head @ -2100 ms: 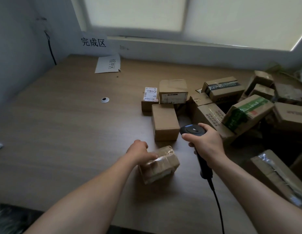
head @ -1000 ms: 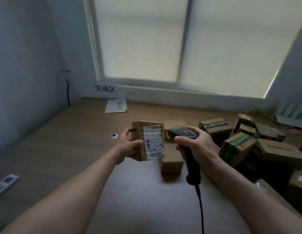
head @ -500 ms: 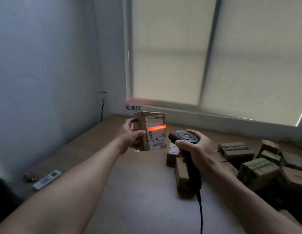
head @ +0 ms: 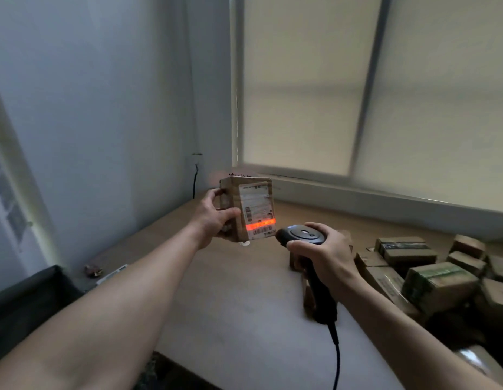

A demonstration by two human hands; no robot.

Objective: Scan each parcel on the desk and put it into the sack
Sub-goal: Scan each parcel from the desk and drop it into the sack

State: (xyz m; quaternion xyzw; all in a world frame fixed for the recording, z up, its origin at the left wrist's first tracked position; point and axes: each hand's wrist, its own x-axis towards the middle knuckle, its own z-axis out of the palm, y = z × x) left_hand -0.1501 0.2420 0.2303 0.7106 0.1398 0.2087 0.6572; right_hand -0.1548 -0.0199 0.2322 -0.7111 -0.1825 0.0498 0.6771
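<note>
My left hand [head: 213,218] holds a small cardboard parcel [head: 248,209] upright above the desk, its white shipping label facing me. A red scan line glows across the barcode low on the label. My right hand [head: 326,254] grips a black corded barcode scanner [head: 302,235], whose head sits just right of the parcel and points at it. Several other cardboard parcels [head: 435,280] lie piled on the right side of the wooden desk [head: 244,299]. No sack is clearly visible.
A dark object [head: 28,299] sits at the lower left beside the desk. A remote control [head: 111,274] and a small item lie near the desk's left edge. A wall stands at left, a blinded window behind. The scanner cable [head: 336,358] hangs toward me.
I lifted the parcel off the desk and turned its label toward me. The scanner came up beside it; the red line has dropped from the label's upper part to the barcode. My view swung left.
</note>
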